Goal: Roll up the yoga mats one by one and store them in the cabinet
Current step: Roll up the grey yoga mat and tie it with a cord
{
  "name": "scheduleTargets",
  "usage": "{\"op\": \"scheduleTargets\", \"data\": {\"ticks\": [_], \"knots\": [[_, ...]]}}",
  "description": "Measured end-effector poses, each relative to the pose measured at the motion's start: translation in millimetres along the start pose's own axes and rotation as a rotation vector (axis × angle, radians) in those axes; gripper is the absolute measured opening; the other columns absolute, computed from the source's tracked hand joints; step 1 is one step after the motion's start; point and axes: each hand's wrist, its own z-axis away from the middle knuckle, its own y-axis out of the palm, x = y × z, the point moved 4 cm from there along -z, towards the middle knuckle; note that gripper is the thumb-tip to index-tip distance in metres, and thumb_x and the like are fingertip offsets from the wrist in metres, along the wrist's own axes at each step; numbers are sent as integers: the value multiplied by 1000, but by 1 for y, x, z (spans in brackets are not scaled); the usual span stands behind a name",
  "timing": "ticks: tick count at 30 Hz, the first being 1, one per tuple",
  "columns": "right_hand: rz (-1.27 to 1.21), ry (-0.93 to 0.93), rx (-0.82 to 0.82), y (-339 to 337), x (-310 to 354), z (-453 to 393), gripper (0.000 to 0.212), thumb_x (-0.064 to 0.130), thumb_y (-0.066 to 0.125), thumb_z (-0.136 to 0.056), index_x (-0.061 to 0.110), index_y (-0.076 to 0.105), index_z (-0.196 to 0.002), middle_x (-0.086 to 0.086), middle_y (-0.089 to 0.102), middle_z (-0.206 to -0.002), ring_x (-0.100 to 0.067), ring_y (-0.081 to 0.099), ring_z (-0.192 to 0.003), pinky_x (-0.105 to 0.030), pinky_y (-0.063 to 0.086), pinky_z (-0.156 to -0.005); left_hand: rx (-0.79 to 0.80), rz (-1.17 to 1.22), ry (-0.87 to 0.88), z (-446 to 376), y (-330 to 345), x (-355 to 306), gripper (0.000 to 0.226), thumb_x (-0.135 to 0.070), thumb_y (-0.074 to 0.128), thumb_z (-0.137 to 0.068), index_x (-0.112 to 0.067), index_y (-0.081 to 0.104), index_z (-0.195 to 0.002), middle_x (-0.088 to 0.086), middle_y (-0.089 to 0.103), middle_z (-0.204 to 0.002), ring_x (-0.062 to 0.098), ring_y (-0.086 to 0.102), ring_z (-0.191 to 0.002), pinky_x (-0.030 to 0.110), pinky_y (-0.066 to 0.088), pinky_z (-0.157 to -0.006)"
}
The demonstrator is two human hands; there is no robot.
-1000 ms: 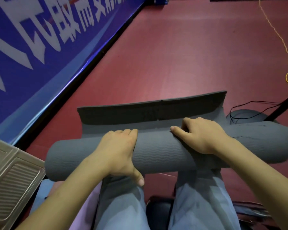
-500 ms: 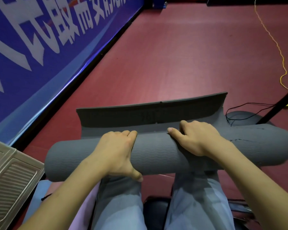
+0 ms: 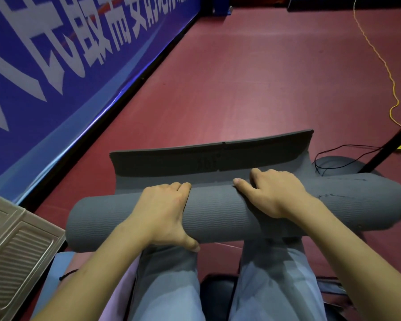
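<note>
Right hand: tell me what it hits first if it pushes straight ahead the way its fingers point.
The right hand, curled over the rolled grey mat, would likely meet the mat's upturned loose end first; beyond that only red floor shows.

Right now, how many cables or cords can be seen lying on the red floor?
2. A yellow cord runs down the right side of the floor, and a thin black cable loops at right beside the grey mat roll. Others may be hidden behind the roll.

Matt grey foam yoga mat point(image 3: 218, 216), wavy-ribbed surface.
</note>
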Motion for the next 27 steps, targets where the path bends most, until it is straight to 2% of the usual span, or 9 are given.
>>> {"op": "scheduleTargets", "data": {"ticks": [5,12,17,21,24,27], "knots": [[1,12,16,-1,0,1,60,69,18,-99,17,48,-94,0,49,-74,-28,46,-75,-39,30,-72,8,-6,0,-1,0,-1,113,-98,59,-35,-29,47,-123,-14,60,-111,17,62,-101,39,52,-84],[-21,24,55,-1,-2,-2,62,70,19,-97,17,51,-97,-9,65,-97,-29,50,-82,-40,36,-73,11,0,15,-4,0,2,113,-99,55,-30,-29,50,-119,-15,62,-104,17,63,-94,39,53,-80],[-2,21,85,0,-2,-2,62,70,20,-97,17,51,-99,-13,67,-106,-34,60,-96,-41,37,-75,32,-7,29,-3,-6,1,106,-100,56,-29,-30,52,-109,-15,63,-98,18,63,-85,38,51,-75],[-12,44,222,2,-3,1,67,71,22,-97,17,61,-103,-17,66,-120,-37,60,-109,-41,42,-82,120,36,60,2,-15,-1,98,-101,60,-25,-32,54,-95,-14,64,-85,16,62,-76,38,52,-76],[-70,63,402,13,-6,15,77,72,24,-95,13,67,-122,-17,61,-134,-35,58,-120,-40,45,-95,260,169,93,10,-13,-6,91,-95,71,-26,-32,59,-90,-17,65,-81,11,62,-74,34,54,-77],[-100,88,422,10,-6,25,77,72,24,-97,15,66,-126,-11,61,-137,-31,57,-123,-39,44,-98,321,265,97,12,-8,-10,89,-92,75,-25,-33,63,-91,-20,67,-81,5,63,-74,32,56,-76]]}}
